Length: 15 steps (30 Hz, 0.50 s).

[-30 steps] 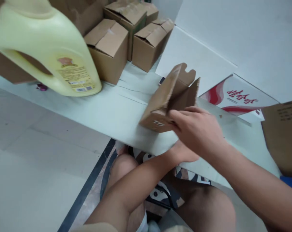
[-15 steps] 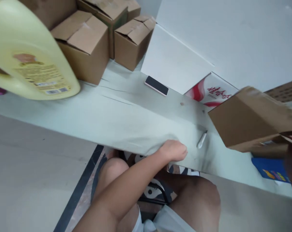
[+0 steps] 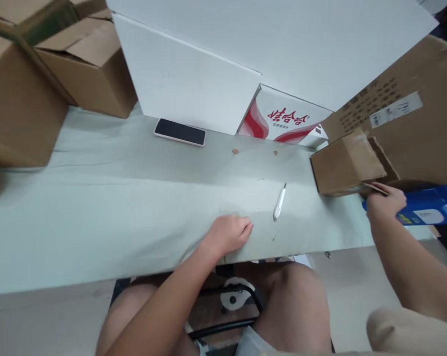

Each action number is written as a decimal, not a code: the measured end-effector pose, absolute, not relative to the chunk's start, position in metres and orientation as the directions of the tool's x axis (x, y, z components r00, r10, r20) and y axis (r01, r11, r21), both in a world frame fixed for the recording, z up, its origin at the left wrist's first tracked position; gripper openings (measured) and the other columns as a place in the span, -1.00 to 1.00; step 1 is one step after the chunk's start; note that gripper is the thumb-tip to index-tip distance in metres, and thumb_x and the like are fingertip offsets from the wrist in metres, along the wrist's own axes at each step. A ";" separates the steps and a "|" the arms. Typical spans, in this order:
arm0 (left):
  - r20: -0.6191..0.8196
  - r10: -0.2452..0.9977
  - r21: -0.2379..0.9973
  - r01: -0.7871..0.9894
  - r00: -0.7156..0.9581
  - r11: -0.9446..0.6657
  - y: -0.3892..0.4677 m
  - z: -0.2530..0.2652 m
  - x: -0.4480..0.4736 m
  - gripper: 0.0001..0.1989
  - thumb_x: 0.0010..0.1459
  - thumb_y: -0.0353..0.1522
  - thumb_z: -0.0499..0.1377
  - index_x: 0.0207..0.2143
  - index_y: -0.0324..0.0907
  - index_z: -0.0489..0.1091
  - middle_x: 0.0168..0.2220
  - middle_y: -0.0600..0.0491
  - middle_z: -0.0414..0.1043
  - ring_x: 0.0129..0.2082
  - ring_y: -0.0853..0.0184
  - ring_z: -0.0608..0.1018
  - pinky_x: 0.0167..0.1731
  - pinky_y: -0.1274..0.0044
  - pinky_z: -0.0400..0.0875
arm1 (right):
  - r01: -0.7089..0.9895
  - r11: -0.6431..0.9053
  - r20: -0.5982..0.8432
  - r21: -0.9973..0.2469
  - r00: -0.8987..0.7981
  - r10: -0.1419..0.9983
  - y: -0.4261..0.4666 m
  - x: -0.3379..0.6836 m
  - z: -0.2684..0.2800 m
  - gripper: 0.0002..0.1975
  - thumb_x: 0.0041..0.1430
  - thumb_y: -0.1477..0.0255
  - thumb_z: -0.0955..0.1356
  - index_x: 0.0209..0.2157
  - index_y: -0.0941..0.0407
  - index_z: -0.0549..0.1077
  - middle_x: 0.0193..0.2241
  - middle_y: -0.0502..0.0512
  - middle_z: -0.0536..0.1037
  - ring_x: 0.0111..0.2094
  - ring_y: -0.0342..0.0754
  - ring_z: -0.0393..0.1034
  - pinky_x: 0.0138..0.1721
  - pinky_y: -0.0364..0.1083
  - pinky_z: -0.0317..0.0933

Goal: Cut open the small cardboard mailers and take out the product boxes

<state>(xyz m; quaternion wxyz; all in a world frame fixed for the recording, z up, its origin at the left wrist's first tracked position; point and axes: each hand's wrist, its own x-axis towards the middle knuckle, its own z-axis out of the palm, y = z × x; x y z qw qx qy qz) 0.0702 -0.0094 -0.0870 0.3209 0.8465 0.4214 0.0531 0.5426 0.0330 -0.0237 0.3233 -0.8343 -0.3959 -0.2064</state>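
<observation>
1. At your far left, taped brown boxes (image 3: 90, 69) stand close together, probably kept at the side to leave you elbow room.
2. The phone (image 3: 180, 132) lies flat at the foot of the white panel (image 3: 179, 74), seemingly tucked back from the table's near edge.
3. Your left hand (image 3: 230, 235) rests on the table (image 3: 134, 212), fingers curled together with nothing visible in them; it seems to be propping your forearm.
4. Just right of it lies the white cutter (image 3: 280, 201), tip pointing away from you, which looks the safer way round.
5. The open box (image 3: 338, 168) sits at the table's right end, before the large carton (image 3: 416, 94).
6. Your right hand (image 3: 388, 200) pinches that box's near flap between thumb and fingers, likely because a thin edge gives an easy hold. The blue package (image 3: 423, 205) lies just beside that hand; contact is unclear.
</observation>
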 end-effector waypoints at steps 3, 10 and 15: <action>-0.179 0.768 0.593 0.690 0.615 -0.415 -0.002 -0.092 0.072 -0.56 0.43 -0.26 -0.13 -0.42 -0.15 0.41 -0.40 -0.03 0.57 -0.40 0.24 0.55 -0.41 0.42 0.10 | 0.732 -0.516 0.554 -0.446 0.678 0.483 0.069 0.543 -0.023 -0.62 -0.14 0.61 0.32 -0.28 0.23 0.70 -0.51 0.17 0.46 -0.37 0.09 0.41 -0.21 0.07 0.31; -0.120 0.822 0.678 0.651 0.557 -0.342 0.008 -0.107 0.076 -0.58 0.39 -0.24 -0.16 -0.53 -0.16 0.17 -0.56 0.03 0.42 -0.54 0.33 0.39 -0.44 0.43 -0.06 | 0.746 -0.483 0.464 -0.458 0.664 0.586 0.164 0.530 -0.018 -0.66 0.09 0.56 0.37 -0.10 0.28 0.65 -0.20 0.29 0.54 -0.10 0.05 0.44 0.03 -0.03 0.27; -0.097 0.824 0.706 0.623 0.558 -0.338 0.010 -0.111 0.077 -0.59 0.38 -0.24 -0.13 -0.55 -0.15 0.15 -0.60 0.05 0.36 -0.58 0.35 0.34 -0.48 0.43 -0.08 | 0.838 -0.399 0.501 -0.373 0.544 0.674 0.229 0.546 -0.035 0.13 0.07 0.35 0.50 0.48 0.26 -0.19 0.38 0.63 -0.02 0.33 0.06 0.18 0.12 -0.01 0.24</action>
